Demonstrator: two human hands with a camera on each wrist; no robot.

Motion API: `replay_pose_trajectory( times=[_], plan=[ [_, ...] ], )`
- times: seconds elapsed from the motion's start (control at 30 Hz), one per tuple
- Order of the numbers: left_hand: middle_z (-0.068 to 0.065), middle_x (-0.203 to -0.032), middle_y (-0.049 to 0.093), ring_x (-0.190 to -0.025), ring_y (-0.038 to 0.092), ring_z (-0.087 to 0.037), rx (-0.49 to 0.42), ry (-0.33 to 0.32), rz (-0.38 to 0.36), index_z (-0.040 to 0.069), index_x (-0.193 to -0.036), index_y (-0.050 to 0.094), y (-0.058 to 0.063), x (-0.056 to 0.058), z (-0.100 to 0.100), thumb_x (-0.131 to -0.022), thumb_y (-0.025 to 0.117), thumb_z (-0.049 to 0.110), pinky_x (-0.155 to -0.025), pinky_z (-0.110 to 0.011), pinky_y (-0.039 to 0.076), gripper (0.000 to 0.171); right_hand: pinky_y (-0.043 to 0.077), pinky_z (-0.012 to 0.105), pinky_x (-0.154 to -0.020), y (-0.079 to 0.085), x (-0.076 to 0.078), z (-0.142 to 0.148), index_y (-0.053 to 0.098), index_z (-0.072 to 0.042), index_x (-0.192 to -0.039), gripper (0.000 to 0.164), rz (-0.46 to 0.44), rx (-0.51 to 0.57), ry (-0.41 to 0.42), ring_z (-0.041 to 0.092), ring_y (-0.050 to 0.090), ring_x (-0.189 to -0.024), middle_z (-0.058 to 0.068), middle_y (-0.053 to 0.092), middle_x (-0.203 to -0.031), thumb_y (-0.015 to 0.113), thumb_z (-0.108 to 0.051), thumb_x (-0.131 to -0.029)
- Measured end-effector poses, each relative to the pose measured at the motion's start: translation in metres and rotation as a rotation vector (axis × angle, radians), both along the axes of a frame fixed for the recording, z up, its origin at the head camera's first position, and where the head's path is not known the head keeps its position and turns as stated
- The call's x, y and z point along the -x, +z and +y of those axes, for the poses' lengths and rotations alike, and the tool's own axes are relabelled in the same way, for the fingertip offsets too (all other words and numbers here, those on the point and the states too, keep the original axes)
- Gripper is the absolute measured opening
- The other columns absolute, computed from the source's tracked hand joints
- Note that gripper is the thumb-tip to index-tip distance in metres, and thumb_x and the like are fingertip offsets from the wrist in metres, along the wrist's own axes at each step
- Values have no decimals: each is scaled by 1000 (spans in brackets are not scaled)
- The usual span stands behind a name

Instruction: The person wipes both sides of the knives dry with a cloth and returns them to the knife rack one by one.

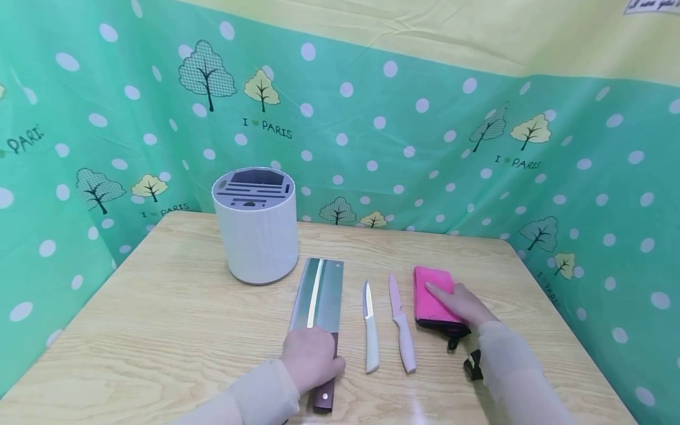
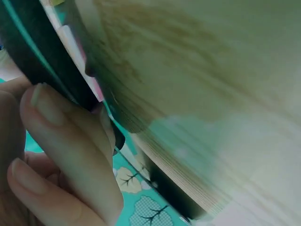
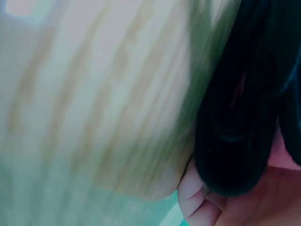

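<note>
My left hand (image 1: 309,359) grips the dark brown handle of a wide cleaver (image 1: 326,289), whose blade points away from me over the table. In the left wrist view, curled fingers (image 2: 70,150) lie against the dark handle (image 2: 42,52). Over at the right, my right hand (image 1: 461,304) holds a folded pink cloth (image 1: 431,298) with black edging, its thumb on top and the other fingers mostly hidden. The right wrist view has the black edging (image 3: 230,155) close up, with fingers (image 3: 190,193) beside it.
Between the hands lie a white-handled paring knife (image 1: 372,342) and a pink knife (image 1: 406,345), blades pointing away. A white round knife block (image 1: 260,242) with a slotted top stands at the back left. A small black object (image 1: 473,366) is by the right sleeve. Patterned fabric (image 1: 345,118) hangs behind the table.
</note>
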State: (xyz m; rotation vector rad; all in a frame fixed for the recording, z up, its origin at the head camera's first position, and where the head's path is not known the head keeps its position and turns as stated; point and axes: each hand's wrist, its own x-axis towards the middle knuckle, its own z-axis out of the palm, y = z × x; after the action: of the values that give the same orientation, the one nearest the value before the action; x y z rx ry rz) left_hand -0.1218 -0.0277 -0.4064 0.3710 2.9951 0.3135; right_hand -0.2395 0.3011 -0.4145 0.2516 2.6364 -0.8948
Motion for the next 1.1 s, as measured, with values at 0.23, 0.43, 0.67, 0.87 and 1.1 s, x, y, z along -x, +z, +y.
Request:
replay_pose_trajectory(
  times=[0.23,0.43,0.67,0.87,1.1],
  plan=[
    [3,-47,49,-42,45,-9,-131,10,-2,16,-49,48,6,0,-6,-79,64,31,-39,-24,36,37,45,34,-79,1,-1,1,36,13,-134,104,8,59,-44,27,51,-92,16,49,-101,52,-77,-84],
    [0,-53,51,-47,45,-11,-179,4,48,17,-50,47,8,5,-14,-79,64,28,-40,-28,36,36,46,39,-85,3,-4,-2,33,16,-137,108,26,14,-29,30,52,-95,19,50,-104,50,-78,-85],
    [-6,-65,55,-54,48,-16,-168,36,18,7,-62,58,15,9,-21,-83,67,29,-45,-32,41,31,47,41,-86,2,-4,-1,30,16,-139,109,42,20,-29,30,52,-96,21,51,-109,51,-76,-86],
    [-7,-68,55,-57,49,-17,-153,65,6,2,-72,60,22,8,-23,-85,65,27,-46,-33,41,29,47,47,-91,1,-4,-1,28,17,-141,112,58,-17,-26,32,53,-99,25,53,-117,50,-78,-85],
    [-7,-66,54,-53,49,-18,-131,97,19,3,-71,58,26,5,-27,-86,63,26,-43,-34,40,28,41,58,-105,1,-3,-3,19,20,-145,116,68,-36,-33,41,52,-113,38,43,-137,48,-76,-87]
  ],
)
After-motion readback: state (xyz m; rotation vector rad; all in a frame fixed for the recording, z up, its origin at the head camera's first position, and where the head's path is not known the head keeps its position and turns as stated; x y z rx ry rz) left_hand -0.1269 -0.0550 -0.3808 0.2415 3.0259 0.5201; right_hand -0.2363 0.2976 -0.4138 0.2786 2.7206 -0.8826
